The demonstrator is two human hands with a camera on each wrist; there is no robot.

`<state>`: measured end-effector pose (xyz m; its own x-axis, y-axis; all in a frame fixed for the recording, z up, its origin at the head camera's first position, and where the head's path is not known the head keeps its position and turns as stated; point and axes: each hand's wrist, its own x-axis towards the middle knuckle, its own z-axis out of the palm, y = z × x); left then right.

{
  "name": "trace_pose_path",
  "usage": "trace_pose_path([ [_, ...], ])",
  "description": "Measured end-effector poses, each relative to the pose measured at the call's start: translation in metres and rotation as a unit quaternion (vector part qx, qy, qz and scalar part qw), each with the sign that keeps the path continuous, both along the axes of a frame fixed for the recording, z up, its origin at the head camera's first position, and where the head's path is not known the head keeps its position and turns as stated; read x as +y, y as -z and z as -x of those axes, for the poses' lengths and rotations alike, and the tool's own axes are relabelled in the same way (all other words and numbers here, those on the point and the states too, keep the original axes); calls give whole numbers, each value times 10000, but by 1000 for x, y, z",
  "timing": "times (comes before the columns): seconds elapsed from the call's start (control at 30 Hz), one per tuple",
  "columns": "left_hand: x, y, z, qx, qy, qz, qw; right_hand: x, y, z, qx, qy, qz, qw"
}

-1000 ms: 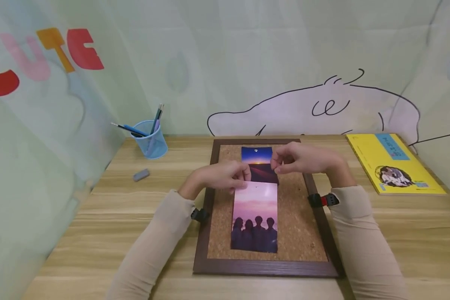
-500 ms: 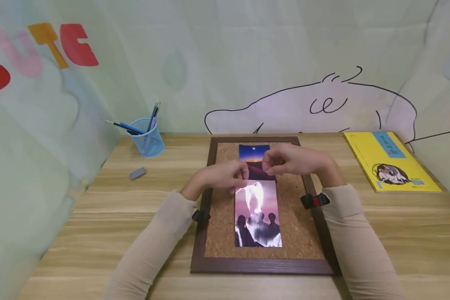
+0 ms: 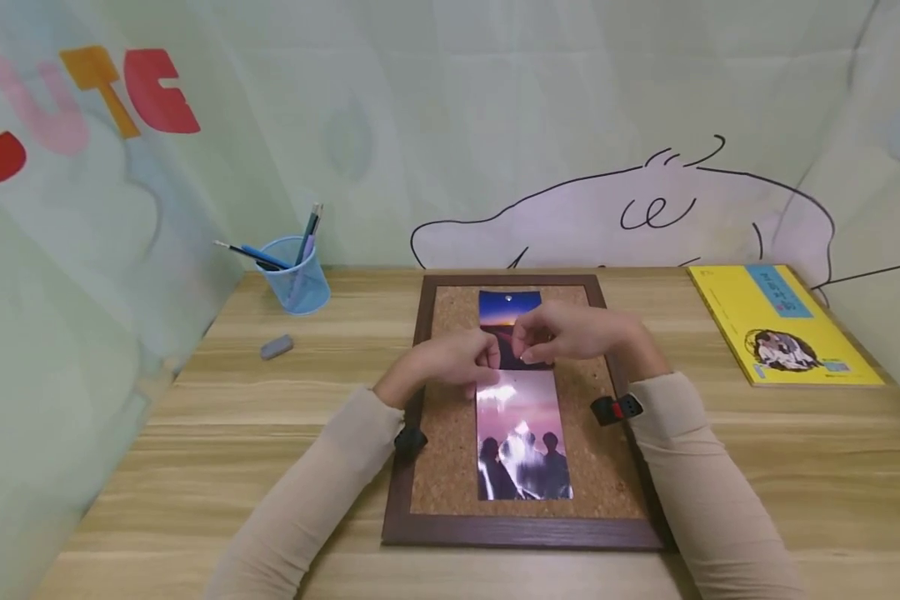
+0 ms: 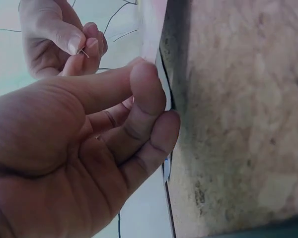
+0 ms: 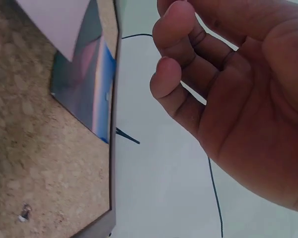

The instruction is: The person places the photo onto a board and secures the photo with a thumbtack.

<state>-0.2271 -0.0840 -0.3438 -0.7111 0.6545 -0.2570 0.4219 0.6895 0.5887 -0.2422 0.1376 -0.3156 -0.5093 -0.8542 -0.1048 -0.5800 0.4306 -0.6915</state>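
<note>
A framed corkboard (image 3: 600,467) lies on the desk. Near its top is a sunset photo (image 3: 506,308) with a small round pin head at its upper edge. My left hand (image 3: 457,358) pinches the top left corner of a glossy pink photo (image 3: 525,417) showing silhouetted people; it overlaps the sunset photo's lower edge. Between thumb and fingertips, my right hand (image 3: 573,329) pinches a thumbtack (image 4: 84,52), its metal point showing in the left wrist view. That hand hovers over the sunset photo, just above the pink one's top edge. In the right wrist view, the pink photo's corner (image 5: 64,29) stands raised off the cork.
At the back left stands a blue mesh pen cup (image 3: 300,283) with several pencils and pens. A grey eraser (image 3: 276,347) lies in front of it. To the right is a yellow book (image 3: 787,325). A printed curtain (image 3: 375,125) hangs behind the desk.
My right hand has moved left and nearer with the thumbtack, toward the pink photo's top edge. The pink photo's lower end has swung right, and my left hand has shifted slightly.
</note>
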Motion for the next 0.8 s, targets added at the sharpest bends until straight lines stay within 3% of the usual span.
trace_pose_path([
  [0.27,5,5,-3,86,-194,302,9993,-10,11,-1,-268,127,-330,9990],
  [0.63,10,5,-5,83,-490,561,9972,-15,17,-2,262,29,-1027,9944],
  [0.8,9,7,-6,171,-486,584,9970,-17,22,0,225,8,-1148,9931],
])
